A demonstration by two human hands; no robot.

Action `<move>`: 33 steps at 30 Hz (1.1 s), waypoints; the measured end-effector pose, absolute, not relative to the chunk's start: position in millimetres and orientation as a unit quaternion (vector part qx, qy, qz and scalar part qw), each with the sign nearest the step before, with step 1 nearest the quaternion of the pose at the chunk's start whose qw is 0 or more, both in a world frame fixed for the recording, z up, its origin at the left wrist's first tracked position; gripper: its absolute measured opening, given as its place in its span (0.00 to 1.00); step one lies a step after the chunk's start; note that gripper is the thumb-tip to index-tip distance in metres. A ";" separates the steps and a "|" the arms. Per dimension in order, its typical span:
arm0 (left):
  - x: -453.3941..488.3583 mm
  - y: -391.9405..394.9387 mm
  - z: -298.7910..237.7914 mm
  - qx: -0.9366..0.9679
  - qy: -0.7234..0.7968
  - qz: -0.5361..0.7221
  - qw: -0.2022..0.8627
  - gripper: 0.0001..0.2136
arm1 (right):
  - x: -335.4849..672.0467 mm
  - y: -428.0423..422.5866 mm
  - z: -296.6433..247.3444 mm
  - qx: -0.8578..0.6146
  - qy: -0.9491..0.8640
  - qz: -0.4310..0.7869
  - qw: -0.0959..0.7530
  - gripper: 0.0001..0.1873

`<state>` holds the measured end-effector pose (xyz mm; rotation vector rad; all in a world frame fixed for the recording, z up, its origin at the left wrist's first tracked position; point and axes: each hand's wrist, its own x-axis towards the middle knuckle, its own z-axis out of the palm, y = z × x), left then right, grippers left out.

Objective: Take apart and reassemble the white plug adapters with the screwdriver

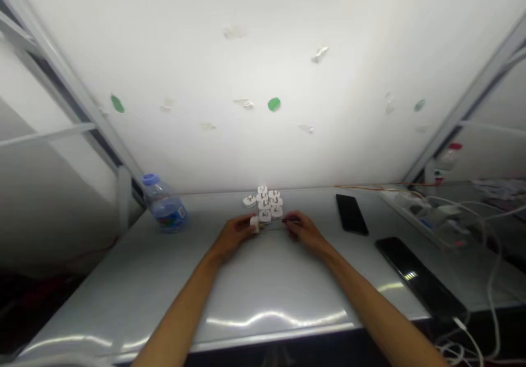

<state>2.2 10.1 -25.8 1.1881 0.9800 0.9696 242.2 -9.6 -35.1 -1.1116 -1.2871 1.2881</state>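
Observation:
My left hand (pixel 235 236) is closed around a white plug (pixel 255 224), its pins pointing right. Across from it, my right hand (pixel 303 230) pinches a thin tool with a dark red end (pixel 284 221); its exact kind is too small and blurred to make out. Between and just beyond both hands lies a cluster of several white plugs (pixel 264 205), mostly with pins facing up. One more white plug (pixel 249 200) sits slightly apart at the cluster's left, beyond my left hand.
On the grey metal table (pixel 263 279), a water bottle (pixel 164 205) stands at the left. To the right lie a black phone (pixel 352 214), a larger black phone (pixel 419 274) and a white power strip (pixel 423 219) with cables. A white wall (pixel 263 153) rises behind.

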 end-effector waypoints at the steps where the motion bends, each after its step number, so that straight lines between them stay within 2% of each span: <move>1: 2.1 9.8 -25.3 0.516 0.426 0.418 0.614 0.32 | 242.1 -9.7 -34.6 -0.454 -0.528 0.532 0.482 0.19; 8: 1.7 9.6 -24.9 0.520 0.424 0.415 0.614 0.35 | 241.0 -11.0 -30.8 -0.458 -0.519 0.534 0.486 0.21; 21: 3.8 7.8 -20.1 0.540 0.430 0.412 0.594 0.34 | 240.2 -12.4 -25.5 -0.468 -0.503 0.544 0.481 0.20; 33: 2.9 12.1 -24.9 0.558 0.442 0.423 0.561 0.34 | 251.4 -6.4 -24.8 -0.537 -0.496 0.453 0.510 0.15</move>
